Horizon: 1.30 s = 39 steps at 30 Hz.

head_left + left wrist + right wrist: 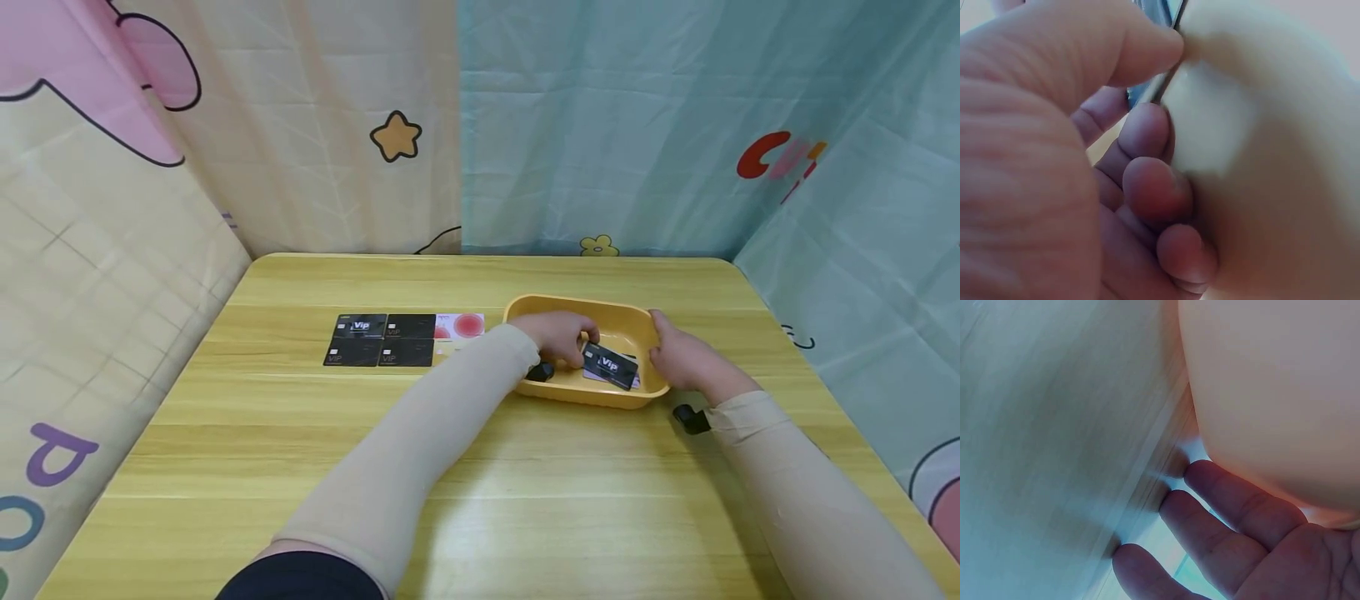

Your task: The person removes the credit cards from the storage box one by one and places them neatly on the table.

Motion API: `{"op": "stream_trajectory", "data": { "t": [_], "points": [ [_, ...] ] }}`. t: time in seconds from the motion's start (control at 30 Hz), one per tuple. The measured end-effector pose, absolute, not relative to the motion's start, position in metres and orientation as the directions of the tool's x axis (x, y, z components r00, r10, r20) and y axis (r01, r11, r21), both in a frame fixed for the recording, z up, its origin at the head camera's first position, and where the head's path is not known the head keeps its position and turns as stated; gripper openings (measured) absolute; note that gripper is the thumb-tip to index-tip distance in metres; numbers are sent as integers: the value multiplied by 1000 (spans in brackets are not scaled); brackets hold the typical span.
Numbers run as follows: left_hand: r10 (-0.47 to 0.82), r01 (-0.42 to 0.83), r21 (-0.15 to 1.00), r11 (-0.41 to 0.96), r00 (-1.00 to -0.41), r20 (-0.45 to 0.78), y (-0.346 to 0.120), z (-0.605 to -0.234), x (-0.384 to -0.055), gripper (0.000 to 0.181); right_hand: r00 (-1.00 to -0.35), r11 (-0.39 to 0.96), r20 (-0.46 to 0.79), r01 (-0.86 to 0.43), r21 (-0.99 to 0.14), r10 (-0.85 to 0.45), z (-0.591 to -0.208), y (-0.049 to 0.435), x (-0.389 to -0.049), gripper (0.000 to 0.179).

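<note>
A yellow plastic basin [645, 400] stands on the table, right of centre. My left hand [558, 333] reaches into it and pinches a black VIP card [611, 365] between thumb and fingers. In the left wrist view the card's thin dark edge [1169, 75] shows at the thumb tip, with the other fingers curled beside the basin's floor. Another card with a pale purple edge [592, 376] lies partly hidden beneath the black one. At the basin's right end, my right hand [686, 358] grips the rim. Its lower fingers [1204, 540] extend along the outer wall, down by the tabletop.
Left of the basin, cards lie edge to edge in two rows: several black VIP cards [406, 352], a pink card with a red circle [460, 325] and a yellowish card [442, 352] partly covered by the left sleeve. Printed curtains [600, 125] surround the wooden table [300, 467].
</note>
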<state>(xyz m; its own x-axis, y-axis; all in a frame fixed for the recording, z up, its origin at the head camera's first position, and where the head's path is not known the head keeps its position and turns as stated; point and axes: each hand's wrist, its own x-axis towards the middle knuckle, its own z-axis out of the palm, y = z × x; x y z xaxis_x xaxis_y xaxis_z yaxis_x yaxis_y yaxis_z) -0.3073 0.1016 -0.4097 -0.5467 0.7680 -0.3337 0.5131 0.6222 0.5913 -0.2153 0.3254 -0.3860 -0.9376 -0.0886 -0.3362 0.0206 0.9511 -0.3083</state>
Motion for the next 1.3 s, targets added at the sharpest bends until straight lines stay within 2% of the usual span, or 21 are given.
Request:
{"op": "stream_trajectory", "data": {
  "t": [0.3, 0.5, 0.77, 1.3],
  "points": [
    [769, 536, 561, 631, -528, -360, 105, -412, -307, 59, -944, 955, -317, 3, -298, -96, -386, 325, -215, 69],
    [784, 584, 527, 617, -514, -349, 106, -410, -304, 55, -947, 953, -306, -1, -303, -98, -386, 326, -215, 68],
    [794, 591, 538, 601, -514, -324, 105, -404, -301, 48, -950, 950, -298, 2, -314, -96, -389, 327, -215, 69],
    [813, 590, 593, 548, -542, -212, 110, -408, -308, 49, -951, 948, -299, 19, -318, -81, -389, 326, -215, 69]
  ]
}}
